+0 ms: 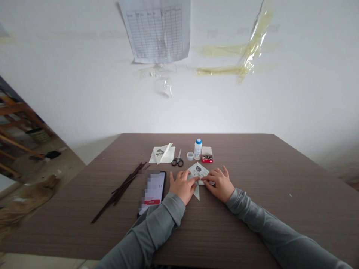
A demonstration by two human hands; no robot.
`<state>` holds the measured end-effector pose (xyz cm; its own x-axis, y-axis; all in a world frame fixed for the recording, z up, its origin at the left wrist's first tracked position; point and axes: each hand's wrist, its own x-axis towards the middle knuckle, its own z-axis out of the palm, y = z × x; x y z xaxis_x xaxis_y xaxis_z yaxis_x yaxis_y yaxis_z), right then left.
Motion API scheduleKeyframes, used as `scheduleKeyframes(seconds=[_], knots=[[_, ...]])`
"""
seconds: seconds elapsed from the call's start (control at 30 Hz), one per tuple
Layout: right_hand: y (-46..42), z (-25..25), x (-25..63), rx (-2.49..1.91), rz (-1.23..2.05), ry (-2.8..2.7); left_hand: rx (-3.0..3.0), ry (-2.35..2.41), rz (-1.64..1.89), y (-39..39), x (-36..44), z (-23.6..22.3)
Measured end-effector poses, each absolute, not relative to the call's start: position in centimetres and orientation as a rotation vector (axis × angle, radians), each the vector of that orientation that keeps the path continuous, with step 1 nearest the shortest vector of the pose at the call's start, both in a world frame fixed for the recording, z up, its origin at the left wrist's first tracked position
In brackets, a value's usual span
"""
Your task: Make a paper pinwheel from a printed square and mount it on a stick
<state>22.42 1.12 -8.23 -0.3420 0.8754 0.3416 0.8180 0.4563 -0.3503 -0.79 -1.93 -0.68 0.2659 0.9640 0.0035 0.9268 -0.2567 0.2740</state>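
Note:
A folded piece of printed paper [198, 172] lies on the brown table [252, 209] in front of me. My left hand [183, 185] rests on its left part, fingers stretched flat and pressing down. My right hand [220, 183] lies on its right part, fingers spread, with the fingertips pressing the fold near the middle. Both sleeves are grey. A pointed corner of the paper sticks out below, between the two hands.
A phone [153, 191] lies left of my left hand, several thin dark sticks [123, 188] further left. Behind the paper are scissors [177, 159], another folded paper [162, 154], a small white cap [190, 155], a white bottle with blue cap [198, 148] and a red box of pins [207, 154].

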Motion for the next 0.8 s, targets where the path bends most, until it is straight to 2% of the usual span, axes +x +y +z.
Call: scheduleKeyframes(seconds=[0.8], knots=[[1.1, -8.37, 22.22, -1.445, 0.119, -2.206, 2.379, 1.738, 0.271, -1.87, -0.97, -1.37]])
